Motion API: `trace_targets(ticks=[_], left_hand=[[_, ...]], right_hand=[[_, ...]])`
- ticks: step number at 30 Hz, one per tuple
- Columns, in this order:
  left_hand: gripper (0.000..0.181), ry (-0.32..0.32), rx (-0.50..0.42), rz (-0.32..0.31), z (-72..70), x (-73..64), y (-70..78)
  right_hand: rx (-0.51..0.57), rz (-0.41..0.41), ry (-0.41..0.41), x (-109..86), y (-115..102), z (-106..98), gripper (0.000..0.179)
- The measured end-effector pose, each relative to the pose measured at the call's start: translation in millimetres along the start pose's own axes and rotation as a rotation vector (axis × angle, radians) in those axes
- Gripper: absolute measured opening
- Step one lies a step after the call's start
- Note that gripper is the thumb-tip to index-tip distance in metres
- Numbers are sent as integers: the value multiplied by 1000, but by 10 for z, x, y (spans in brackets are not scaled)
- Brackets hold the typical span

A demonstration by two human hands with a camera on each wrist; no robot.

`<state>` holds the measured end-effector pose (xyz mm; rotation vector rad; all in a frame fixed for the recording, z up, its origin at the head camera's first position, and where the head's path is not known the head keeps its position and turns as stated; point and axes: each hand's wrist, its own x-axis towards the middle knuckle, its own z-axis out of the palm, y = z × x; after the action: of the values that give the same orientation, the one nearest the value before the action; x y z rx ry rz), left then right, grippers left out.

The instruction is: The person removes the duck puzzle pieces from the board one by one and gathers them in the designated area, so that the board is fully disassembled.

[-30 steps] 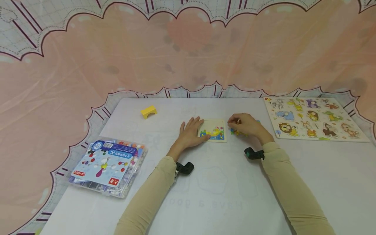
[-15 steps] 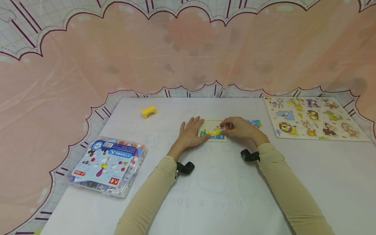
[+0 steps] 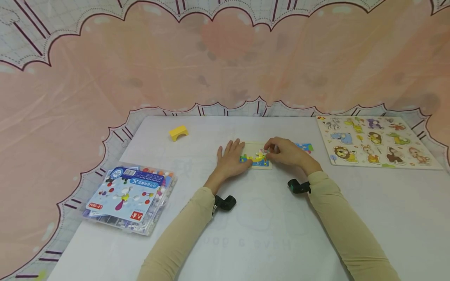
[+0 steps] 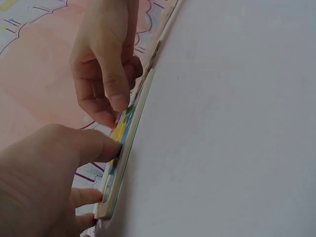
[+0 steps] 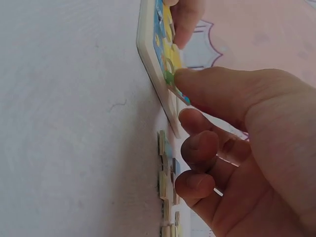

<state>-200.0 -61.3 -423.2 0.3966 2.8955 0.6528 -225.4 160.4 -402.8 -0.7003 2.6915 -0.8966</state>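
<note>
A small wooden jigsaw board [image 3: 251, 147] lies flat on the table, its lower part filled with yellow, blue and green pieces. Across its left edge rests my left hand [image 3: 233, 159], fingers spread, the thumb [image 4: 106, 147] pressing on the fitted pieces. My right hand [image 3: 289, 153] is over the board's right side and pinches a jigsaw piece [image 5: 181, 92] with green and blue on it. That piece tilts against the fitted ones; the fingers hide part of it. Loose jigsaw pieces [image 3: 305, 148] lie right of the board, partly behind the right hand.
A large animal puzzle board [image 3: 381, 160] lies at the far right. On the left is a clear plastic case [image 3: 130, 195] with a molecule-pattern label. A yellow arch block [image 3: 178, 132] stands at the back left. Patterned cloth [image 3: 225, 70] hangs behind the table.
My right hand has moved left from the loose pieces to the board's right side, bringing a jigsaw piece and uncovering some loose ones. The left hand stays on the board, almost still.
</note>
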Motion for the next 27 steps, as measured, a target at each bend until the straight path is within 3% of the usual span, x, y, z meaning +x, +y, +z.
trace_targets(ticks=[4, 12, 27], left_hand=[[59, 42, -17, 49, 10, 5, -20], [17, 114, -152, 219, 44, 16, -65], [14, 161, -126, 251, 82, 38, -103]], right_hand=[[-5, 15, 7, 5, 4, -1, 20], [13, -5, 20, 21, -13, 4, 11], [39, -44, 46, 24, 4, -15, 9]])
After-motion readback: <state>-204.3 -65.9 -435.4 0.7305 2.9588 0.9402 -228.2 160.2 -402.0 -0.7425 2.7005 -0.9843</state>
